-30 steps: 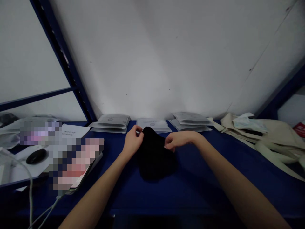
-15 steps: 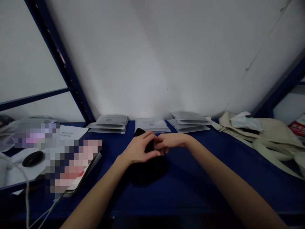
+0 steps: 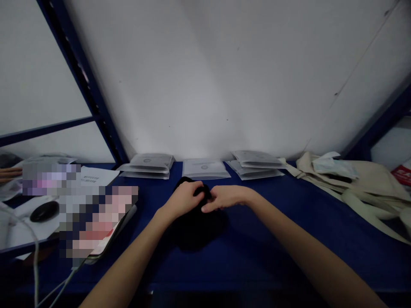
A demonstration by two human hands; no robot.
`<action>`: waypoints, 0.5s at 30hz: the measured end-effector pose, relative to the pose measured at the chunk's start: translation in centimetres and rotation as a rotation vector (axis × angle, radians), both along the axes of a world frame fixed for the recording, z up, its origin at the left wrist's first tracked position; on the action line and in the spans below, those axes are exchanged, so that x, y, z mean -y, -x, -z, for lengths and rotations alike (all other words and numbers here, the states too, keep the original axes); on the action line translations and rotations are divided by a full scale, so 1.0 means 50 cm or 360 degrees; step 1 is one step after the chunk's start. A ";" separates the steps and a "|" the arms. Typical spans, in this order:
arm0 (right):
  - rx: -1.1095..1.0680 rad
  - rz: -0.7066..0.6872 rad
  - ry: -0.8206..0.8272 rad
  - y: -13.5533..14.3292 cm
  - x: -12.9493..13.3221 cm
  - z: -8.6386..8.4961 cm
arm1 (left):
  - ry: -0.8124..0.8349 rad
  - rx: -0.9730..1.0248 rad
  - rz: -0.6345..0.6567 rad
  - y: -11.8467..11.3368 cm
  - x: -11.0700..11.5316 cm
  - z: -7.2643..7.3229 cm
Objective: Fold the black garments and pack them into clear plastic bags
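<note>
A black piece of cloth point(image 3: 196, 226) lies bunched on the blue tabletop point(image 3: 276, 239) in front of me. My left hand point(image 3: 183, 200) grips its upper edge with the fingers curled over it. Touching it from the right, my right hand point(image 3: 224, 197) pinches the same bunched edge. The hands cover most of the cloth's top part.
Three stacks of flat clear-bagged packets point(image 3: 205, 168) line the wall behind the cloth. Beige cloth bags point(image 3: 353, 179) lie at the right. At the left are papers, a black mouse point(image 3: 44, 211), a white cable point(image 3: 35, 265) and another person's fingers point(image 3: 9, 173) at the edge.
The spread-out black cloth has been gathered into a smaller bunch. My hands moved from its two sides to meet at its top edge. Another person's fingers appeared at far left.
</note>
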State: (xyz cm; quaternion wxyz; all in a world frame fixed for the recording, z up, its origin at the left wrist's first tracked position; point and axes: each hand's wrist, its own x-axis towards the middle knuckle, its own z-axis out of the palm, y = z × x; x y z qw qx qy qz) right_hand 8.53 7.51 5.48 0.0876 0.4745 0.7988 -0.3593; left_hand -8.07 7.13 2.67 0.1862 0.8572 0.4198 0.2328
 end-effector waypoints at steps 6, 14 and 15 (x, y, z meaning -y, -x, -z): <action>0.0072 0.0082 -0.0126 0.036 0.013 0.016 | 0.0052 0.0378 -0.0225 0.004 -0.004 -0.008; -0.0216 0.0262 -0.0373 -0.036 -0.004 -0.014 | 0.0430 0.1329 -0.0497 0.034 -0.025 -0.025; -0.0336 0.0272 -0.0503 -0.050 -0.002 -0.017 | 0.0464 0.1464 -0.0535 0.040 -0.025 -0.032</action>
